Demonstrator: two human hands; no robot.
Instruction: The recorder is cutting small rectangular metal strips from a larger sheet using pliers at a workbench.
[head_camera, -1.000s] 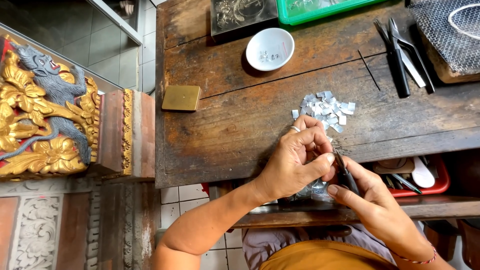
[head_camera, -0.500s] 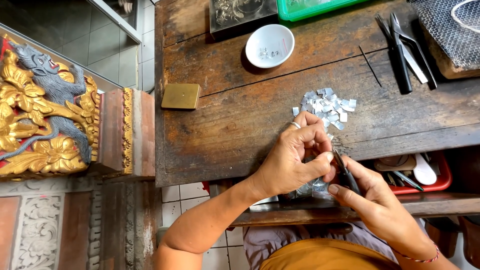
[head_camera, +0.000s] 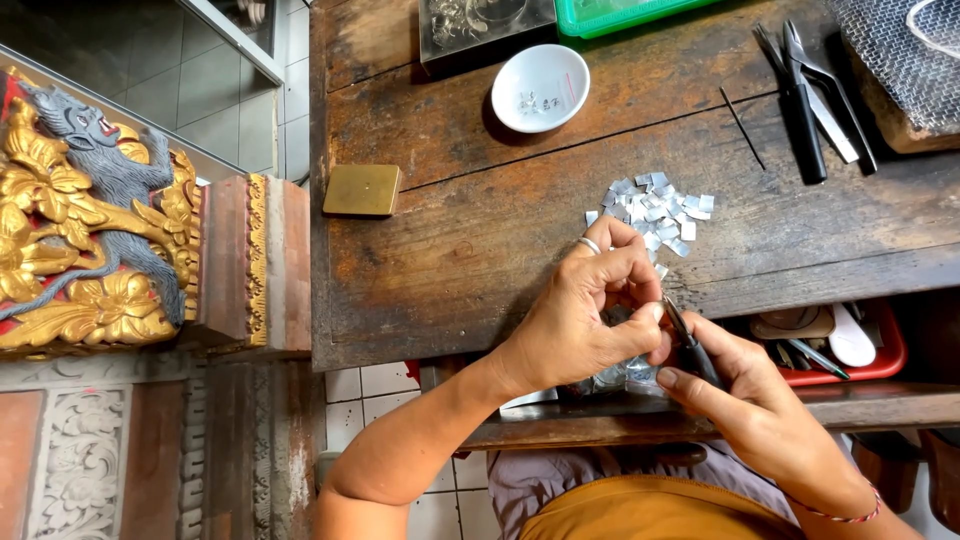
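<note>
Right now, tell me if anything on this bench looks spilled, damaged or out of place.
Nothing stands out. The small silver pieces lie in a loose heap on the worn wooden bench, the white dish sits upright, and the dark hand tools lie side by side.

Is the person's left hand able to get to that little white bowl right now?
Probably yes, but not freely. The left hand is pinching something small against the tool in the right hand. The bare wooden table between it and the white bowl looks open, so nothing blocks the path.
</note>
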